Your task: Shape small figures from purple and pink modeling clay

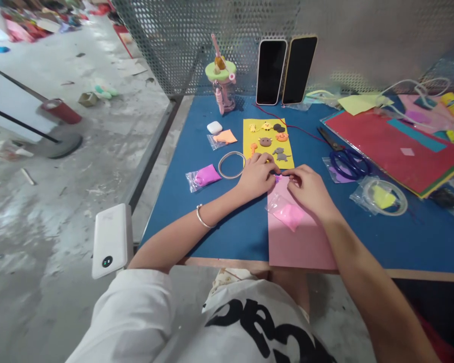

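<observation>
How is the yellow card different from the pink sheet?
The yellow card lies farther from the person, while the pink sheet reaches the near edge of the table. The yellow card has several little animal figures on it; the pink sheet has a clear bag with something bright pink inside. Both lie flat on the blue tabletop.

Left hand (258, 175) and right hand (307, 187) nearly meet at a purple piece (278, 178) near the far edge of the pink sheet (298, 248).
</observation>
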The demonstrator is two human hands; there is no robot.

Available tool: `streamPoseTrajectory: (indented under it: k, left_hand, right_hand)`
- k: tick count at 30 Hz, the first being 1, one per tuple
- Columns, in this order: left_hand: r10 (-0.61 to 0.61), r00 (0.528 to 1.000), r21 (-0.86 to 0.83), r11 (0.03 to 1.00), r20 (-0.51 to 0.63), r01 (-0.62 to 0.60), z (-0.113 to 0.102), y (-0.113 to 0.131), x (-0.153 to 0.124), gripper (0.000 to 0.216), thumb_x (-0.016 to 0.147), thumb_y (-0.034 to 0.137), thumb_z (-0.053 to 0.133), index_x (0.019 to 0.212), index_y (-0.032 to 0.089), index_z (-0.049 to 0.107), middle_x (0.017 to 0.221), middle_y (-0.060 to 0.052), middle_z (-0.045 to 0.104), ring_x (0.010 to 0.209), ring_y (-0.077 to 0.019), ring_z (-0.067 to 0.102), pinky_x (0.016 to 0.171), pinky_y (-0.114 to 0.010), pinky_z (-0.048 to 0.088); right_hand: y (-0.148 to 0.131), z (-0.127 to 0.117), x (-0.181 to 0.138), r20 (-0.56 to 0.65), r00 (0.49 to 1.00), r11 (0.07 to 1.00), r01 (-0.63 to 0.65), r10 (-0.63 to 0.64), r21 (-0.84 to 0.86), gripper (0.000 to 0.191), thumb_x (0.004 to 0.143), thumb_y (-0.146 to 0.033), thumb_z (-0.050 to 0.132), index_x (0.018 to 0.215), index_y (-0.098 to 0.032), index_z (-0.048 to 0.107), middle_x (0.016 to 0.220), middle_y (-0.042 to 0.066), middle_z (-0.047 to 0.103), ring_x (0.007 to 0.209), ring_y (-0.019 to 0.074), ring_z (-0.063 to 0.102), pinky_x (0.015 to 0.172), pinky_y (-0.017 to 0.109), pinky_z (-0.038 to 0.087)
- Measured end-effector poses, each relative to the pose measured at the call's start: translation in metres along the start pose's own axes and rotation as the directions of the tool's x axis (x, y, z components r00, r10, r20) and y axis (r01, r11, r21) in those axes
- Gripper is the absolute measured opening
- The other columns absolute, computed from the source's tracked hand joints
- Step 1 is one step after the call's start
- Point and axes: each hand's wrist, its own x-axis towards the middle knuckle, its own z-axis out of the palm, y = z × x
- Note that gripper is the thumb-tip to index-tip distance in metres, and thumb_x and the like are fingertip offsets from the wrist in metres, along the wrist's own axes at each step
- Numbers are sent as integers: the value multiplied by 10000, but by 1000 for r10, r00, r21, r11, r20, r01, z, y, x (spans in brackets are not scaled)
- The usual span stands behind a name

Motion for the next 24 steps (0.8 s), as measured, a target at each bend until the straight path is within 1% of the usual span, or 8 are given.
streamPoseTrajectory:
  k: [10, 15, 24]
  left_hand:
    - [6, 1000, -26, 1000, -5, -6, 1, 1, -1, 287, 854, 192, 434, 936, 222, 708, 1108, -55, 565, 1058, -239, 444, 893, -413, 372]
    - [11, 1000, -24, 1000, -1, -11, 1, 1, -1, 285, 861, 193, 433, 933, 213, 707, 1107, -58, 562, 1057, -233, 442, 919, -407, 367]
    - [9, 1000, -27, 1000, -19, -9, 2, 1, -1, 277, 848, 187, 443, 925, 217, 707, 1095, -52, 569, 1044, -231, 453, 896, -400, 374]
  right_hand:
    - [-4, -3, 0, 2, 1000, 1000, -15, 15, 2, 296, 757, -112, 491, 940, -193, 709, 884, 66, 624, 748, 181, 597, 738, 326, 481]
    - [-4, -3, 0, -5, 1000, 1000, -23, 23, 8, 296, 751, -111, 488, 924, -201, 711, 879, 61, 628, 731, 176, 590, 726, 322, 475]
    - [-5, -4, 0, -16, 999, 998, -41, 41, 40, 266, 767, -129, 495, 901, -200, 713, 884, 57, 636, 688, 155, 582, 697, 310, 477]
